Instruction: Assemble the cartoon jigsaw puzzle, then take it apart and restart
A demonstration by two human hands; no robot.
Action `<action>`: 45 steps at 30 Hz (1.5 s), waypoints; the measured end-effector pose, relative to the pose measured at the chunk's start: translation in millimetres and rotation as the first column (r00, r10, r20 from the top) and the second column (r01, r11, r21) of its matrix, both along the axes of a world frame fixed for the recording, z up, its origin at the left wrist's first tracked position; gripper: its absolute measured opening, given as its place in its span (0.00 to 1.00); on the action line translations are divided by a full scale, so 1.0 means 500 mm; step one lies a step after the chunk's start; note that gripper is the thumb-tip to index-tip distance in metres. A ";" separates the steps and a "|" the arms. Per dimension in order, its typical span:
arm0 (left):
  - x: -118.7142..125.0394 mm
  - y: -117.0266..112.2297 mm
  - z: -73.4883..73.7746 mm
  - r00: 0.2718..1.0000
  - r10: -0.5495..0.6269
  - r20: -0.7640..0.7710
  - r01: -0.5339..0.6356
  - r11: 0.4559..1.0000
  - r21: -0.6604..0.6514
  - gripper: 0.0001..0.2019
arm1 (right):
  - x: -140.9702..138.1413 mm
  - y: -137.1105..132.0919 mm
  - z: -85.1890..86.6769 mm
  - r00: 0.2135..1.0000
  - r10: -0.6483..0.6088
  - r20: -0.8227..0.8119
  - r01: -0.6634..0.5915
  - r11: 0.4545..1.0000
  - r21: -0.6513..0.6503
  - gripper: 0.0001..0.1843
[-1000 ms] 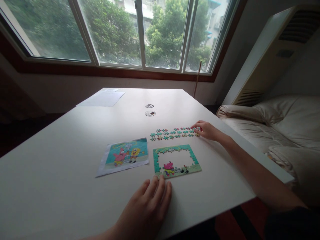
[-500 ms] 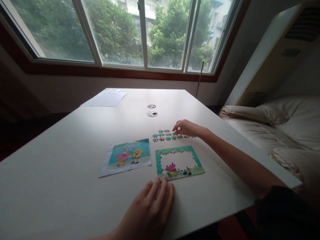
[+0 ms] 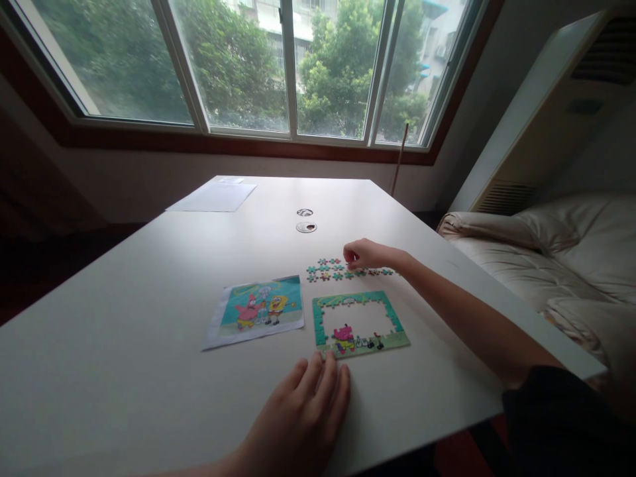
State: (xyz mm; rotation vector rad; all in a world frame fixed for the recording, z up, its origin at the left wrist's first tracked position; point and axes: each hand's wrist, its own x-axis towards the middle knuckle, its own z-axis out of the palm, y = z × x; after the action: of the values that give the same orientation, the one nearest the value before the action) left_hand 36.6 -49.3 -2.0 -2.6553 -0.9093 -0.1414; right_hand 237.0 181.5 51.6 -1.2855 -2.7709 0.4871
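The puzzle (image 3: 362, 297) is lying flat on the white table (image 3: 124, 344), its teal and green border joined up and its middle showing white. Part of a pink figure is filling the puzzle's lower left, with dark shoes showing along the bottom.

Your left hand (image 3: 311, 401) is resting palm down at the puzzle's near edge, fingers loosely extended and touching near its left corner; it is grasping nothing. Your right hand (image 3: 365, 254) is hanging over the loose pieces (image 3: 338, 276), which are lying in rough rows just beyond the puzzle. Its fingers are curling toward the thumb; whether they are pinching a piece, you cannot tell at this size.

The picture sheet (image 3: 258, 308) is lying just left of the puzzle, showing cartoon figures on teal. Well beyond the puzzle, two round covers (image 3: 307, 227) are sitting in the tabletop, and papers (image 3: 213, 197) are lying farther left. Beyond the puzzle and the table, a stick (image 3: 400, 159) is standing tilted before the window (image 3: 238, 66). Well right of the puzzle, a couch (image 3: 527, 245) is standing beside a tall vented unit (image 3: 546, 112).
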 end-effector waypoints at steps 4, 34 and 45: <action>0.000 -0.001 0.003 1.000 -0.007 -0.004 0.007 1.000 0.000 0.18 | -0.010 -0.064 0.001 0.960 0.073 -0.269 -0.080 0.997 -0.016 0.10; 0.005 -0.005 0.014 0.999 -0.005 0.036 0.003 0.998 0.062 0.18 | -0.060 -0.228 -0.047 0.914 0.070 -0.400 -0.133 0.982 -0.131 0.08; 0.005 -0.005 0.014 0.997 -0.002 0.077 -0.004 0.997 0.083 0.17 | -0.061 -0.226 -0.060 0.936 0.103 -0.335 -0.118 0.993 -0.025 0.12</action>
State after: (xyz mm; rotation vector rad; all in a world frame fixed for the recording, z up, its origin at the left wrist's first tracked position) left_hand 39.2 -51.9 5.1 -2.5883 -0.9087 -0.2764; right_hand 206.4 68.6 21.5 -0.9507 -2.5660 0.7061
